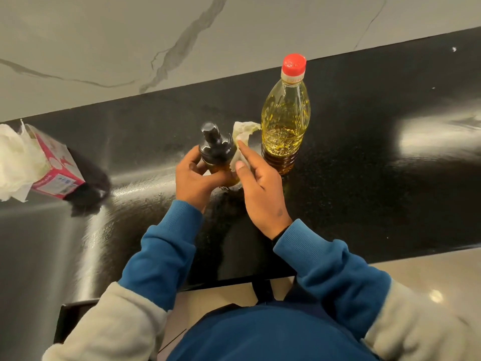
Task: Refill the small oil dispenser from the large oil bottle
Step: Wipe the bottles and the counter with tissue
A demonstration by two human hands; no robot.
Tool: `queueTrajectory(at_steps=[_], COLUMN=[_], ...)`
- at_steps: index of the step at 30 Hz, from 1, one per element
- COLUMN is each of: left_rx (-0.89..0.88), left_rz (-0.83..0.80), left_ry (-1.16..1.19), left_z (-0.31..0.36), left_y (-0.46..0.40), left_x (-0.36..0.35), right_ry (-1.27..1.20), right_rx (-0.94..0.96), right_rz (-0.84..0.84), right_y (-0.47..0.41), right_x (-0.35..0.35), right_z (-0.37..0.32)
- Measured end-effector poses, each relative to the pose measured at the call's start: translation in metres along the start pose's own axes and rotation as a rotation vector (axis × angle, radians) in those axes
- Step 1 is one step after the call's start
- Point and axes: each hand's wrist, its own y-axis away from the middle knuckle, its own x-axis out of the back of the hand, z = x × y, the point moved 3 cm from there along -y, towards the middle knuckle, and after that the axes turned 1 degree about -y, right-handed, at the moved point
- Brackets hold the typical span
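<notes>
The small oil dispenser [216, 149], amber glass with a black pump top, stands on the black counter [364, 165]. My left hand [194, 177] grips its body from the left. My right hand [260, 188] pinches a white tissue [243, 136] between thumb and index finger and holds it against the dispenser's right side. The large oil bottle [285, 118], clear plastic with yellow oil and a red cap screwed on, stands upright just to the right of the tissue.
A pink tissue box [56, 169] lies on its side at the left of the counter, with white tissues [15, 160] spilling out. A marble wall [182, 40] rises behind the counter. The counter's near edge runs just above my torso.
</notes>
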Motion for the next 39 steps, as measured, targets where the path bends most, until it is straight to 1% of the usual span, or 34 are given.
queueTrajectory(at_steps=[3,6,8,11,15,19,21,24,26,28,30,32,33,35,37,38,39], left_rx=[0.002,0.018,0.025,0.032,0.043,0.046,0.043,0.018,0.044,0.056,0.054,0.051,0.045,0.012,0.011,0.026,0.038], left_rz=[0.022,0.036,0.035,0.007,-0.021,0.027,0.044,0.048,0.052,0.005,-0.054,-0.043,-0.064,-0.018,-0.108,-0.196,-0.154], left_ry=[0.154,0.294,0.357,0.416,0.504,0.6,0.602,0.596,0.622,0.652,0.628,0.608,0.64,0.54,0.57,0.591,0.619], left_z=[0.021,0.042,0.055,0.068,0.074,0.081,0.085,0.097,0.099,0.102,0.099,0.101,0.103,0.11,0.106,0.101,0.101], left_y=[0.008,0.012,0.013,0.014,0.019,0.019,0.017,0.015,0.014,0.017,0.022,0.027,0.029,0.032,0.037,0.037,0.036], left_x=[0.002,0.001,-0.001,-0.008,-0.018,-0.025,-0.027,-0.027,-0.025,-0.024,-0.027,-0.029,-0.03,-0.033,-0.034,-0.034,-0.031], right_ry=[-0.088,-0.021,0.035,0.05,0.021,-0.055,-0.077,-0.074,-0.054,-0.008,0.059,0.119,0.138,0.159,0.168,0.17,0.169], right_rx=[0.142,0.307,0.351,0.366,0.366,0.378,0.381,0.419,0.445,0.46,0.458,0.444,0.431,0.404,0.384,0.379,0.376], right_rz=[-0.018,-0.071,-0.097,-0.1,-0.055,-0.023,-0.02,-0.007,-0.007,-0.017,-0.028,-0.025,-0.022,-0.032,-0.062,-0.083,-0.108], right_y=[0.013,0.024,0.027,0.028,0.027,0.024,0.023,0.025,0.027,0.026,0.023,0.021,0.021,0.021,0.021,0.021,0.023], right_x=[0.002,-0.001,-0.003,-0.005,-0.008,-0.005,-0.003,0.001,0.004,0.005,0.004,0.003,0.002,0.002,0.003,0.003,0.003], right_z=[-0.021,-0.032,-0.033,-0.037,-0.053,-0.068,-0.075,-0.083,-0.088,-0.095,-0.1,-0.104,-0.105,-0.105,-0.104,-0.103,-0.102])
